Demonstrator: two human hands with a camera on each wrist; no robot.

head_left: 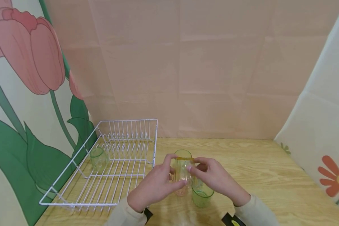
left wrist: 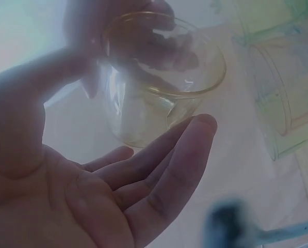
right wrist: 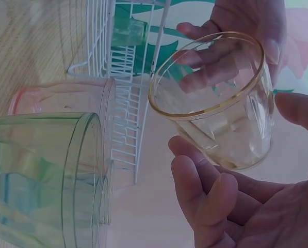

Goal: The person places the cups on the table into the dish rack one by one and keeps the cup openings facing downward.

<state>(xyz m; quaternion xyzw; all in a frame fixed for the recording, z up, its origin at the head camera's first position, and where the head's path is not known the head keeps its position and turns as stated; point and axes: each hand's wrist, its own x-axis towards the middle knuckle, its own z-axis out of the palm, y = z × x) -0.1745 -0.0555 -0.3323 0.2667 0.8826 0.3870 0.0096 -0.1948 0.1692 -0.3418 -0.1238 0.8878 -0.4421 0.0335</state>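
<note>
Pale sleeves [head_left: 257, 212] are nearest; from them, I see the left hand [head_left: 156, 183] and the right hand [head_left: 213, 175] together grasping one clear amber-rimmed glass [right wrist: 221, 119], above the desk [head_left: 243, 166]. Counting from this glass, one green glass [head_left: 203, 197] is at five o'clock, one pink glass [head_left: 181, 191] at six, and the white rack [head_left: 79, 204], with another green glass [head_left: 99, 160] inside, at nine.

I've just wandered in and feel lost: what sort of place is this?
Perhaps a mock kitchen corner: the white dish rack and gold-rimmed glass suggest a kitchen, while the creased beige sheet looks like a hung backdrop.
</note>
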